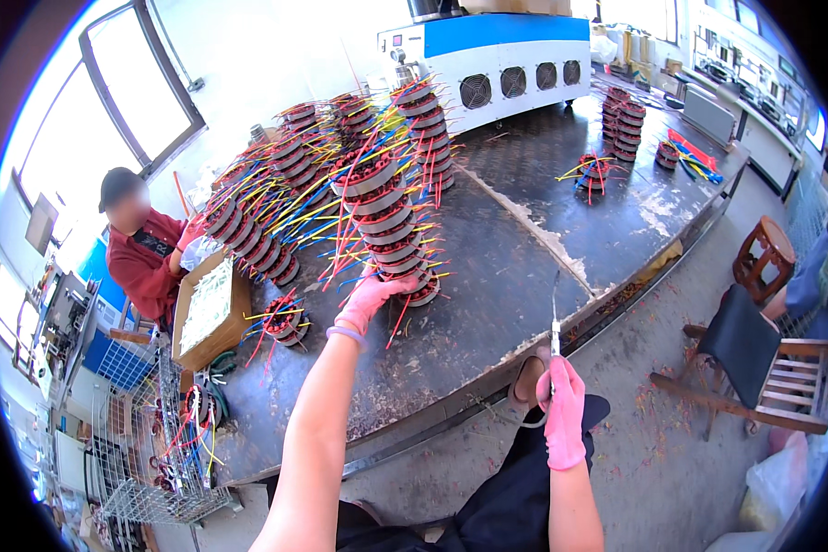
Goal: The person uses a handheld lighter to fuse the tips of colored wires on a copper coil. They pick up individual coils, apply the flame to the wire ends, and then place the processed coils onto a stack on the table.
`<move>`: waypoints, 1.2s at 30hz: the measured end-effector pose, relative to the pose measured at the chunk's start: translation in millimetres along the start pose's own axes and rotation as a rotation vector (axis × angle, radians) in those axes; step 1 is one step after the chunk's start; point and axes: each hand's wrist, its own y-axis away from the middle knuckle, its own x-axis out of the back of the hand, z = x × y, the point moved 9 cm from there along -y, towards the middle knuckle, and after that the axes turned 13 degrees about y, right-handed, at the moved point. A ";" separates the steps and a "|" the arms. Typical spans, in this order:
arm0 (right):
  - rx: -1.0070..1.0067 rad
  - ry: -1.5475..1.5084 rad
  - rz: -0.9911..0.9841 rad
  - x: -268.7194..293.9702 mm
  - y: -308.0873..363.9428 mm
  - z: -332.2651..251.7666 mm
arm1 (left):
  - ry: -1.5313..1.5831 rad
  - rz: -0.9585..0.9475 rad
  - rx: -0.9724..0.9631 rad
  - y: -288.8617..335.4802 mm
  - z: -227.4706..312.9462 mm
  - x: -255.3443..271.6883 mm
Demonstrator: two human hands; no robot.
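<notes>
My left hand (377,299), in a pink glove, is closed round the lower part of a tall stack of motor stators (388,221). Red, yellow and blue wire leads stick out from the grey rings and red windings. Part of my fingers is hidden behind the stack. My right hand (563,414), also gloved in pink, is closed on a slim pen-like tool with a thin metal tip (555,336), pointing up and away near the table's front edge. What kind of tool it is cannot be made out. A single stator (285,322) lies left of my left hand.
More stator stacks (423,129) crowd the dark table (488,276), with others (626,129) at the far right. A white and blue machine with fans (511,78) stands behind. A person (143,248) works beyond a cardboard box (213,308). A wooden chair (754,359) stands right.
</notes>
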 end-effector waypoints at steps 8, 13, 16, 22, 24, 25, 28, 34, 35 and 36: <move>-0.015 -0.024 0.010 -6.9 -0.3 5.2 | 0.036 -0.053 -0.018 26.7 1.3 -11.8; 0.029 -0.045 0.021 -6.6 -3.3 10.7 | -0.012 -0.192 -0.027 36.8 -3.8 -29.7; 0.007 -0.001 0.018 -13.4 -1.1 10.2 | 0.016 -0.203 -0.017 49.4 -8.8 -26.3; -0.035 -0.120 -0.023 -12.8 -2.5 11.6 | 0.014 -0.080 0.037 54.7 -17.5 -26.0; -0.038 -0.122 -0.042 -12.3 -3.3 15.8 | 0.012 -0.092 0.064 57.7 -23.1 -27.4; -0.040 -0.126 -0.039 -13.7 -2.4 16.7 | 0.007 -0.096 0.075 60.4 -22.3 -27.7; -0.041 -0.122 -0.051 -20.2 -0.9 17.1 | 0.011 -0.110 0.047 70.0 -16.5 -32.7; 0.037 -0.062 -0.025 -17.0 0.5 6.4 | 0.020 -0.114 0.056 62.5 -9.6 -33.8; 0.038 -0.076 -0.027 -13.2 -1.0 8.8 | 0.033 -0.098 0.032 63.6 -10.5 -40.5; 0.037 -0.102 -0.036 -15.6 -2.3 13.1 | -0.013 -0.087 0.021 63.4 -14.0 -34.8</move>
